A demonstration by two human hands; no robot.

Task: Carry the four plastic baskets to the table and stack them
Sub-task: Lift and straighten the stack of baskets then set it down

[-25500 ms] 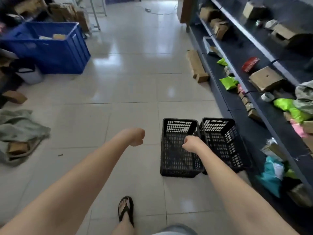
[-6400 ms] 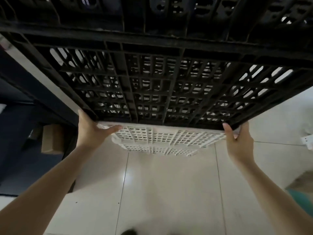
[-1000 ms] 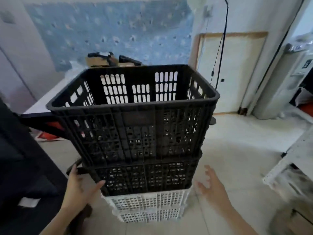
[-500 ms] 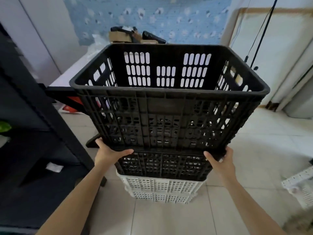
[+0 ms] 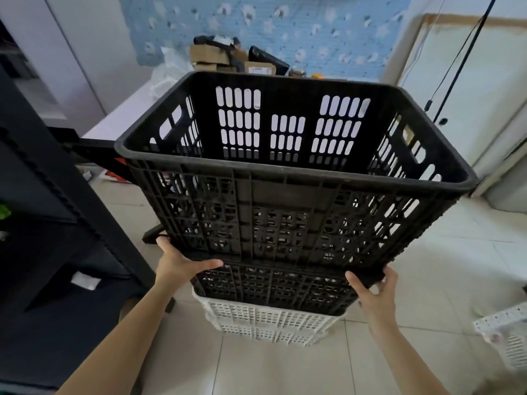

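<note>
A nested pile of plastic baskets fills the middle of the view. The top black basket (image 5: 291, 201) sits in a second black basket (image 5: 273, 289), and under these are white baskets (image 5: 268, 323). My left hand (image 5: 178, 265) grips the rim of the second black basket at its left corner. At that rim's right corner is my right hand (image 5: 376, 292), gripping it too. The pile is off the tiled floor, held in front of me. Beyond it lies the white table (image 5: 119, 121).
A dark shelving unit (image 5: 57, 223) stands close on the left. Cardboard boxes (image 5: 216, 54) and black items lie at the table's far end by the blue wall. A white slotted crate (image 5: 507, 340) sits on the floor at the lower right.
A second ago my right hand was off the pile with fingers spread; now both hands grip the lower black basket's rim. The pile looms larger and the table is nearer.
</note>
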